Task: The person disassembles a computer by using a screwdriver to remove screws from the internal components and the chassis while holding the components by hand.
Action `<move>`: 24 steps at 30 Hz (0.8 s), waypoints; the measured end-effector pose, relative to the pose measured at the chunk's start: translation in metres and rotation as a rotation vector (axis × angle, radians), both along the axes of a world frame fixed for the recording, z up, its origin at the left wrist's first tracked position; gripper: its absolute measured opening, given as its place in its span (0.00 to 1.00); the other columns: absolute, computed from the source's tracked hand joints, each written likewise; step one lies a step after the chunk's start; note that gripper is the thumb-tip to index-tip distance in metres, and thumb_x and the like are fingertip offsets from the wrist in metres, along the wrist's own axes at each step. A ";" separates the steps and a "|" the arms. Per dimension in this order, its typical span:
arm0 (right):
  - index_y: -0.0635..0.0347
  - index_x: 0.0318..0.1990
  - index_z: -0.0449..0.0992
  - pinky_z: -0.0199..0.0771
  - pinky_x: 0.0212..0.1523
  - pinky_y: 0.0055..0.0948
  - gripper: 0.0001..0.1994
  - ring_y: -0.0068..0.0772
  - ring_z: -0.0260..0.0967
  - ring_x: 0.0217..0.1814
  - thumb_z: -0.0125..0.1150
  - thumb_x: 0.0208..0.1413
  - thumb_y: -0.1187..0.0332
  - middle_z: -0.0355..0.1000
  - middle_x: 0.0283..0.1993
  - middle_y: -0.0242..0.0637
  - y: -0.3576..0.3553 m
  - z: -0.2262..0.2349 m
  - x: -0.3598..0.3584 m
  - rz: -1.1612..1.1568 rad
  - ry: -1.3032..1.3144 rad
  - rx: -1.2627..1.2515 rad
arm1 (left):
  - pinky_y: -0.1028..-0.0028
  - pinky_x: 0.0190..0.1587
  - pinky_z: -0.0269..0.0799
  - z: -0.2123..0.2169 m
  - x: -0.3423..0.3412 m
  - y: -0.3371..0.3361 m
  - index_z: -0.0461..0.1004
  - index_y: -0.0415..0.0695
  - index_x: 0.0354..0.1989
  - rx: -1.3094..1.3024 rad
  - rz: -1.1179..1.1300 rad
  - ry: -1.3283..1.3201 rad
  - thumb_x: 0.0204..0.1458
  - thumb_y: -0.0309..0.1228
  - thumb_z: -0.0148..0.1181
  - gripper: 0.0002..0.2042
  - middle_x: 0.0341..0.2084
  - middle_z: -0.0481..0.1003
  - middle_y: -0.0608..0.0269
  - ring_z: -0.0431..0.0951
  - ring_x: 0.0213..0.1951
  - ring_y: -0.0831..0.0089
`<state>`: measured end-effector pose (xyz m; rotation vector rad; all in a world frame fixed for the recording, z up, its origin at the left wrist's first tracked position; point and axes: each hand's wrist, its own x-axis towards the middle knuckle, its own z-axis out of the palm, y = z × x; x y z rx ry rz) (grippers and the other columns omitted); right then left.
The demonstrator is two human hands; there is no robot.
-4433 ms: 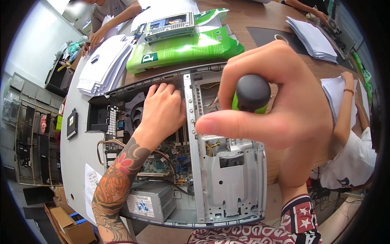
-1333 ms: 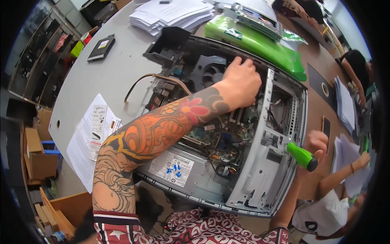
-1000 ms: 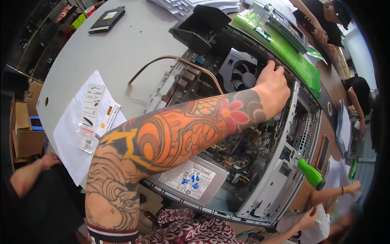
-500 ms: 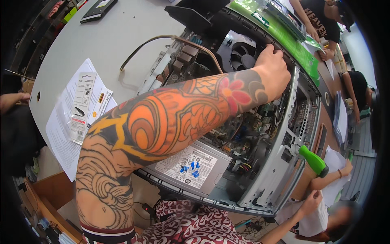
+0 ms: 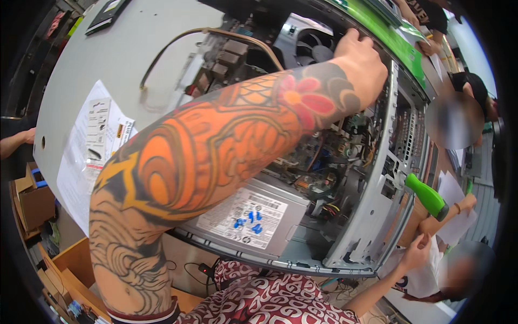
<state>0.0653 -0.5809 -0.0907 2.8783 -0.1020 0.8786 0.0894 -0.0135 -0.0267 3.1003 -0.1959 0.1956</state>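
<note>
My tattooed left arm stretches across an opened desktop computer case [image 5: 353, 237]. My left hand [image 5: 364, 67] is inside it, beside a black cooling fan [image 5: 314, 49], with fingers curled down near the far wall; whatever they grip is hidden. A power supply [image 5: 259, 216] with a white label lies at the near side of the case. A green-handled screwdriver [image 5: 427, 198] sticks out over the case's right edge. At lower right, apart from the case, my right hand [image 5: 417, 251] has its fingers pinched together; what they hold, if anything, is too small to make out.
A brown cable [image 5: 178, 49] loops over the case's left side. Papers [image 5: 81, 146] and a packaging card [image 5: 98, 129] lie on the grey table [image 5: 135, 59], with a black drive [image 5: 108, 15] behind. Green packaging [image 5: 388, 38] borders the far side. Co-workers sit and stand at the right.
The view has tilted, so the case and table sit higher in it. My left hand stays inside the case by the fan, and my right hand keeps its pinch.
</note>
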 end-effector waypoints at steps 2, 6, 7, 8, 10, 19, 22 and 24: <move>0.64 0.46 0.79 0.70 0.33 0.24 0.14 0.22 0.69 0.31 0.63 0.60 0.63 0.75 0.32 0.31 0.018 -0.024 -0.007 0.232 -0.111 0.269 | 0.60 0.57 0.63 0.003 -0.001 -0.001 0.83 0.46 0.37 -0.018 -0.012 -0.006 0.45 0.37 0.62 0.13 0.41 0.80 0.62 0.73 0.53 0.66; 0.67 0.40 0.80 0.65 0.31 0.20 0.11 0.16 0.62 0.30 0.63 0.61 0.65 0.71 0.29 0.25 0.071 -0.047 -0.018 0.108 -0.071 0.630 | 0.61 0.55 0.66 0.001 -0.003 0.004 0.82 0.42 0.36 0.014 -0.027 -0.012 0.44 0.38 0.63 0.14 0.41 0.80 0.57 0.74 0.53 0.63; 0.67 0.39 0.80 0.64 0.30 0.19 0.11 0.15 0.61 0.29 0.63 0.61 0.65 0.69 0.28 0.24 0.067 -0.047 -0.016 0.133 -0.077 0.689 | 0.61 0.55 0.65 0.000 -0.003 0.006 0.82 0.42 0.37 -0.042 -0.053 -0.046 0.45 0.38 0.63 0.15 0.41 0.79 0.55 0.73 0.53 0.62; 0.67 0.38 0.80 0.62 0.30 0.19 0.11 0.15 0.59 0.29 0.63 0.61 0.65 0.68 0.27 0.23 0.064 -0.048 -0.014 0.159 -0.085 0.748 | 0.60 0.55 0.64 0.000 -0.004 0.008 0.82 0.41 0.37 -0.096 -0.079 -0.080 0.47 0.39 0.63 0.15 0.42 0.79 0.54 0.73 0.53 0.61; 0.67 0.39 0.80 0.64 0.31 0.20 0.10 0.15 0.62 0.30 0.62 0.61 0.66 0.71 0.30 0.26 0.064 -0.057 -0.013 0.091 -0.099 0.785 | 0.60 0.55 0.64 0.004 -0.009 0.009 0.82 0.41 0.37 -0.051 -0.076 -0.072 0.46 0.40 0.64 0.16 0.42 0.79 0.53 0.72 0.53 0.60; 0.64 0.38 0.79 0.68 0.34 0.18 0.07 0.17 0.67 0.33 0.59 0.62 0.70 0.76 0.34 0.29 0.066 -0.076 -0.014 0.231 -0.404 0.812 | 0.59 0.55 0.65 -0.009 -0.007 0.007 0.81 0.41 0.34 0.081 -0.047 -0.154 0.44 0.36 0.67 0.13 0.40 0.78 0.54 0.73 0.53 0.59; 0.64 0.37 0.78 0.64 0.29 0.17 0.06 0.15 0.64 0.28 0.58 0.62 0.71 0.73 0.30 0.25 0.073 -0.069 -0.023 0.188 -0.477 0.854 | 0.60 0.52 0.66 -0.013 0.002 0.001 0.78 0.39 0.33 0.070 -0.121 -0.189 0.44 0.32 0.63 0.11 0.39 0.76 0.53 0.73 0.50 0.57; 0.64 0.36 0.77 0.63 0.29 0.18 0.06 0.16 0.62 0.28 0.58 0.62 0.71 0.71 0.30 0.26 0.094 -0.064 -0.020 0.151 -0.476 0.878 | 0.60 0.50 0.66 -0.008 -0.001 0.009 0.76 0.38 0.31 0.082 -0.114 -0.193 0.45 0.29 0.59 0.08 0.37 0.75 0.51 0.73 0.47 0.56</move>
